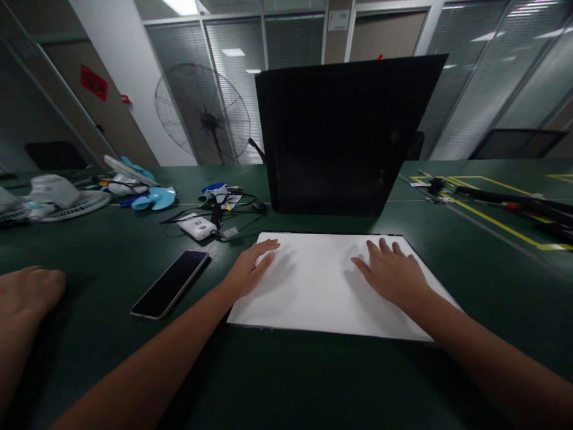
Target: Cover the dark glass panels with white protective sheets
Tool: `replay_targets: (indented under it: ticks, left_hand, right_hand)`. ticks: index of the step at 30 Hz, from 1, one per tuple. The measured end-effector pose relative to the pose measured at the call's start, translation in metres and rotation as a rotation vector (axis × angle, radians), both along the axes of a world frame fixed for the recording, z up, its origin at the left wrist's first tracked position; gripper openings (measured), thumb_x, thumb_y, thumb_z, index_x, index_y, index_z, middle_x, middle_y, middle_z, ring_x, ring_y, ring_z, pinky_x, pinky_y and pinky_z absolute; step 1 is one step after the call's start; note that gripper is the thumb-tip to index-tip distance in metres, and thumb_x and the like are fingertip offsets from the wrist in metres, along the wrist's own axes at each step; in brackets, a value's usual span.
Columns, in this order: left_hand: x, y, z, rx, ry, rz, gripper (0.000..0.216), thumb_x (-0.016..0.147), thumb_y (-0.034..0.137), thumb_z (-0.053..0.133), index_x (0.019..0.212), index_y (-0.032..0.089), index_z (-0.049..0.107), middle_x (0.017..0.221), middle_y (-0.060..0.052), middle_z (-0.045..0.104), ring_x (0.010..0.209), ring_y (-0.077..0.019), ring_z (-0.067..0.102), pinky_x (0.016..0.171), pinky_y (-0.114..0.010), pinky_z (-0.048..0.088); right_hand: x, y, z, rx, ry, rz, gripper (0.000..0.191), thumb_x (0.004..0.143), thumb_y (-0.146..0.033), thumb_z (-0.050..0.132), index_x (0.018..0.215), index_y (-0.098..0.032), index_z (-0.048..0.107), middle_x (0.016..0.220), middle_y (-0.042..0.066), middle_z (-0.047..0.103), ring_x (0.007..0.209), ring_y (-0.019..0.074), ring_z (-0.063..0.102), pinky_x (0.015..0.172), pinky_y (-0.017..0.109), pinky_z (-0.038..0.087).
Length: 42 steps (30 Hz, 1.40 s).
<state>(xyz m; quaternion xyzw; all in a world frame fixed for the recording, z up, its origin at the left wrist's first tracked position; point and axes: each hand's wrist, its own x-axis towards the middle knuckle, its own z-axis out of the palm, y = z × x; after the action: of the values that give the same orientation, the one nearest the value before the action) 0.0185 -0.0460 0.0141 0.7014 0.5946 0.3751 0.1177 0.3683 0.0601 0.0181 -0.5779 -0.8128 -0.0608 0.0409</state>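
1. Head view: a large, flat, white rectangular sheet point(322, 286) lies on the dark green table point(286, 382), directly in front of the person and just before an upright black panel point(344, 137).
2. The left hand point(250, 269) rests palm down across the sheet's left edge, with its fingers loosely extended on the white surface. It pinches nothing.
3. The right hand point(391, 275) lies flat on the sheet's right part, fingers slightly spread. It also grips nothing.
4. The sheet looks thin, light and smooth. It would probably slide easily on the table and flex or crease if lifted by one corner.
5. It lies flush on the table, so its edges look hard to get under. The near edge and the two side edges are free, and holding two opposite edges would keep it level.
6. A thin dark line runs along the far edge. Whether that is a second layer cannot be told.
7. A black slab-shaped smartphone point(171, 283) lies face up just left of the sheet, apart from it.
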Motion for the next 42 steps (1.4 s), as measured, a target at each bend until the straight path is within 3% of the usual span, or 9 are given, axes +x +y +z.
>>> replay_targets:
  ticks: [4,7,9,16,22,28,31,35,42]
  left_hand:
    - [-0.01,0.001,0.004,0.056,0.113,0.248,0.042,0.101,0.04,0.042,0.119,0.02,0.074,0.13,-0.007,0.074,0.124,-0.0255,0.067,0.114,-0.043,0.047]
    - [-0.022,0.004,0.007,-0.044,0.3,0.434,0.039,0.093,0.026,0.046,0.118,0.02,0.075,0.132,-0.007,0.072,0.125,-0.028,0.066,0.115,-0.044,0.047]
    - [-0.028,0.005,0.007,-0.126,0.385,0.489,0.041,0.09,0.023,0.047,0.115,0.019,0.078,0.133,-0.008,0.071,0.124,-0.0305,0.067,0.113,-0.045,0.049]
    - [-0.027,0.007,0.006,-0.173,0.535,0.453,0.04,0.094,0.032,0.045,0.112,0.026,0.08,0.133,-0.005,0.072,0.12,-0.0325,0.069,0.104,-0.046,0.054]
    - [-0.022,0.011,-0.003,-0.178,0.521,0.305,0.058,0.101,0.044,0.033,0.133,0.008,0.066,0.148,-0.02,0.058,0.142,-0.0343,0.05,0.119,-0.049,0.038]
    - [-0.024,0.013,-0.014,-0.212,0.474,0.277,0.071,0.102,0.055,0.028,0.144,0.003,0.053,0.158,-0.025,0.044,0.15,-0.0339,0.039,0.124,-0.053,0.028]
    - [-0.02,0.008,-0.005,-0.213,0.483,0.284,0.068,0.102,0.053,0.028,0.14,0.006,0.058,0.155,-0.023,0.049,0.147,-0.0345,0.044,0.122,-0.051,0.033]
    - [-0.014,0.002,0.009,-0.209,0.457,0.315,0.06,0.103,0.053,0.029,0.115,0.019,0.076,0.139,-0.014,0.067,0.134,-0.0352,0.06,0.115,-0.049,0.043]
    - [-0.02,0.003,0.001,-0.189,0.343,0.278,0.056,0.103,0.052,0.028,0.114,0.023,0.075,0.135,-0.007,0.071,0.138,-0.0315,0.056,0.116,-0.046,0.042]
  right_hand:
    - [-0.002,-0.002,0.001,-0.007,0.026,0.018,0.095,0.091,-0.082,0.011,0.149,-0.017,0.049,0.153,0.025,0.043,0.139,0.0484,0.041,0.1,0.069,0.043]
    - [0.013,0.011,0.004,-0.004,0.042,-0.036,0.097,0.092,-0.08,0.008,0.147,-0.012,0.051,0.152,0.028,0.042,0.14,0.0496,0.039,0.099,0.071,0.043]
    - [0.025,0.02,0.005,-0.016,0.055,-0.074,0.097,0.093,-0.079,0.008,0.143,-0.011,0.054,0.152,0.029,0.041,0.139,0.0499,0.04,0.098,0.072,0.043]
    - [0.042,0.035,-0.006,-0.079,0.083,-0.107,0.091,0.093,-0.079,0.012,0.136,-0.014,0.059,0.142,0.027,0.05,0.135,0.0441,0.047,0.099,0.065,0.047]
    - [0.036,0.037,-0.015,-0.057,0.085,-0.135,0.102,0.089,-0.084,0.011,0.14,-0.008,0.055,0.147,0.032,0.043,0.139,0.0493,0.04,0.097,0.069,0.044]
    - [0.034,0.038,-0.02,-0.042,0.103,-0.153,0.108,0.086,-0.088,0.01,0.144,-0.007,0.052,0.153,0.034,0.037,0.142,0.0528,0.034,0.101,0.075,0.036]
    - [0.036,0.039,-0.02,-0.043,0.112,-0.151,0.109,0.085,-0.089,0.009,0.145,-0.008,0.052,0.154,0.032,0.037,0.143,0.0513,0.034,0.104,0.074,0.035]
    - [0.037,0.042,-0.021,-0.046,0.118,-0.145,0.112,0.084,-0.091,0.007,0.148,-0.01,0.05,0.155,0.031,0.037,0.144,0.0505,0.034,0.104,0.074,0.035]
    - [0.032,0.039,-0.022,-0.074,0.111,-0.164,0.117,0.081,-0.093,0.01,0.15,-0.006,0.047,0.156,0.033,0.033,0.146,0.0523,0.029,0.108,0.075,0.03]
